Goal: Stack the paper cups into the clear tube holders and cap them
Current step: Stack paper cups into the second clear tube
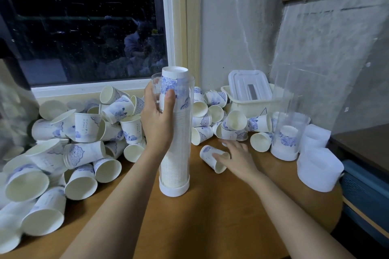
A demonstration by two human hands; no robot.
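1. At the centre of the brown wooden table (pixel 210 216), a tall clear plastic tube holder (pixel 179 153) stands upright in a round white base cap (pixel 174 190).
2. The holder is filled with a nested stack of white paper cups with blue print (pixel 174 82). The topmost cup rises above the tube's open rim, and no cap is on the top.
3. The left hand (pixel 157 120) grips the tube holder near its upper end. The thumb (pixel 169 101) lies curled across the near face of the tube. The other fingers wrap round the far left side and are seen only through the plastic.
4. The right hand (pixel 237 159) is low over the table, to the right of the tube and apart from it. Its fingers are nearly straight and spread, not closed on anything.
5. A single white-and-blue paper cup (pixel 207 153) lies on its side under those fingertips, mouth toward the camera. The fingers reach over its mouth end. Motion blur there means actual contact cannot be confirmed.
6. A large loose heap of matching paper cups (pixel 73 143) covers the left of the table below the dark window (pixel 84 23). More cups lie behind the tube.
7. At the right, a second clear tube (pixel 288 124) stands in a white base with a few cups at its bottom.
8. Just beside it sit stacked white plastic caps (pixel 317 170), with a cream plastic bin with a white lid (pixel 248 103) behind.
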